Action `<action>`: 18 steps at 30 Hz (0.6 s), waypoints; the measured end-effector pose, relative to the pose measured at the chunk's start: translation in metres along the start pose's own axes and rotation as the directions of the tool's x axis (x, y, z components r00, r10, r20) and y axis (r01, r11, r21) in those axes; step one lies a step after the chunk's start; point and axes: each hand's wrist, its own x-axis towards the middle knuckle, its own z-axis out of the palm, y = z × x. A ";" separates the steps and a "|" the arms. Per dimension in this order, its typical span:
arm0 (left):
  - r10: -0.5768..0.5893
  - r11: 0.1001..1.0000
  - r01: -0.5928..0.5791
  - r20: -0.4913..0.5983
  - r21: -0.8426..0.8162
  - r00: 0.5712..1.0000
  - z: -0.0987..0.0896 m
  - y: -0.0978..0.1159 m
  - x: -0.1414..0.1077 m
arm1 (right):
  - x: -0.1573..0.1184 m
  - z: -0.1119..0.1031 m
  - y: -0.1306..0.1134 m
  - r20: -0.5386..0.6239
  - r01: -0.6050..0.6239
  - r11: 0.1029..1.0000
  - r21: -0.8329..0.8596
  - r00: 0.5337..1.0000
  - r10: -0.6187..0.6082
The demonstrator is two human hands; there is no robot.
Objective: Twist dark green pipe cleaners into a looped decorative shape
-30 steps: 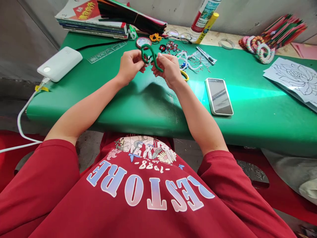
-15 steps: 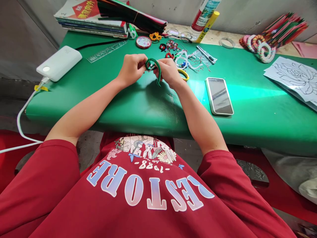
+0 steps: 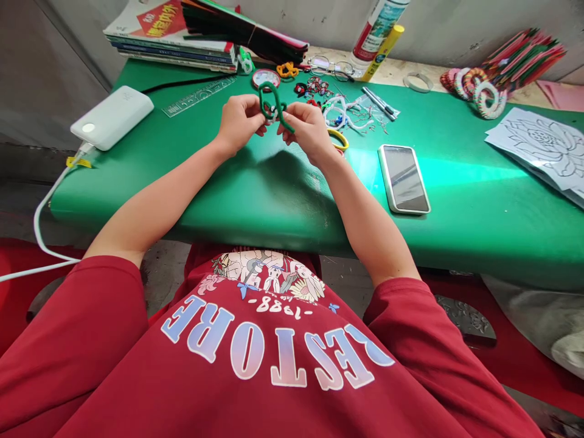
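Observation:
A green pipe cleaner (image 3: 276,91) is bent into a loop above the table, with small white and red bits at its lower part that I cannot make out clearly. My left hand (image 3: 241,123) is closed, its fingertips pinching the loop's left side. On the other side my right hand (image 3: 308,129) pinches the lower right end, a short tail of it lying over the fingers. Just behind the right hand lie white pipe cleaner pieces (image 3: 336,113) and small red-and-black pieces (image 3: 314,87). A yellow ring (image 3: 338,139) shows beside the right wrist.
A phone (image 3: 404,179) lies right of my right forearm. A power bank (image 3: 112,117) with a white cable and a clear ruler (image 3: 199,96) are at left. Books (image 3: 168,45), glasses (image 3: 331,67), a yellow tube (image 3: 383,53) and a bundle of pipe cleaners (image 3: 520,58) line the back.
The green pipe cleaner's loop has turned to stand upright, its top now higher, and its tail no longer hangs down over the right hand. Both hands have shifted slightly and regripped.

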 end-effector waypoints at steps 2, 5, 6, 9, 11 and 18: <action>0.001 1.000 -0.002 0.067 0.017 0.998 -0.001 0.001 -0.001 | -0.001 0.000 -0.001 0.010 0.003 1.000 -0.016 1.000 -0.003; 0.032 0.999 -0.029 0.076 -0.042 0.997 -0.001 0.002 -0.005 | -0.001 0.001 -0.001 0.012 -0.007 1.000 -0.025 1.000 0.008; 0.040 0.996 -0.036 0.057 -0.077 0.998 0.000 0.001 -0.006 | -0.001 0.000 0.000 0.013 -0.009 1.000 -0.019 1.000 0.009; 0.057 0.987 -0.048 0.051 -0.155 0.997 0.003 -0.002 -0.005 | 0.001 0.001 0.002 -0.003 -0.005 1.000 -0.012 1.000 0.005; 0.071 0.987 -0.060 0.074 -0.150 0.995 0.005 -0.004 -0.003 | 0.001 0.002 0.003 -0.030 0.000 0.998 -0.059 1.000 -0.001; 0.111 0.989 -0.094 0.146 -0.117 0.983 0.003 -0.008 0.000 | -0.008 0.010 -0.002 -0.170 0.024 0.975 -0.220 0.984 -0.062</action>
